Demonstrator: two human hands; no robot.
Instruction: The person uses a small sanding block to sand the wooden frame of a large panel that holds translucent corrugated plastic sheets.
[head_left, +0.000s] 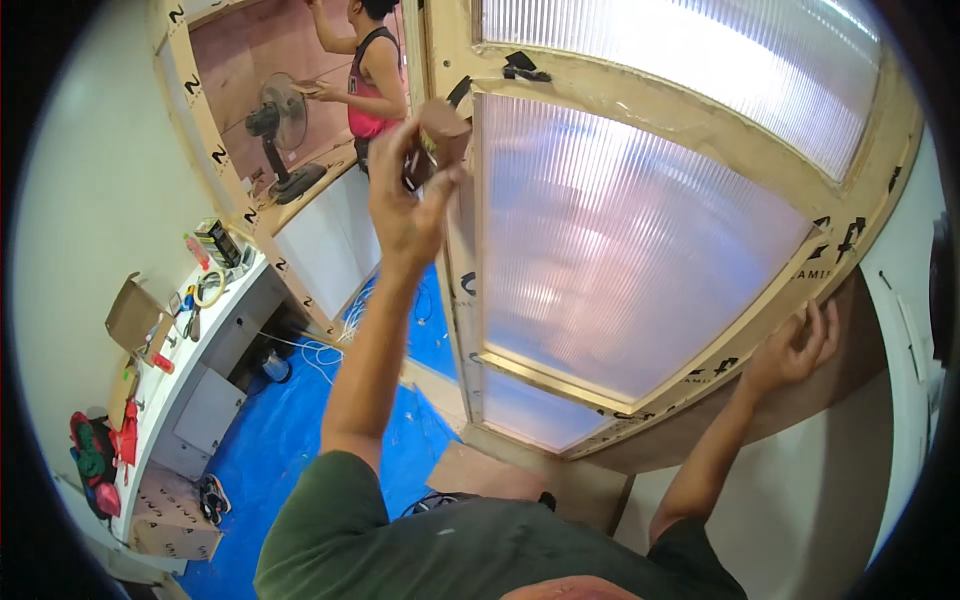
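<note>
Head view: left hand (pixel 405 190), at eleven o'clock, pinches a small brown block (pixel 443 135) against the wooden frame (pixel 650 100). Right hand (pixel 795 350), at four o'clock, lies flat and open on the frame's edge. A loosened left-hand grip could drop the block; an unsteadied panel might shift.

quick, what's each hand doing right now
Left hand: closed on a small brown block.
Right hand: open, fingers pressed against the wooden frame.

Bright backlit panel glow, fisheye-bent edges
</note>
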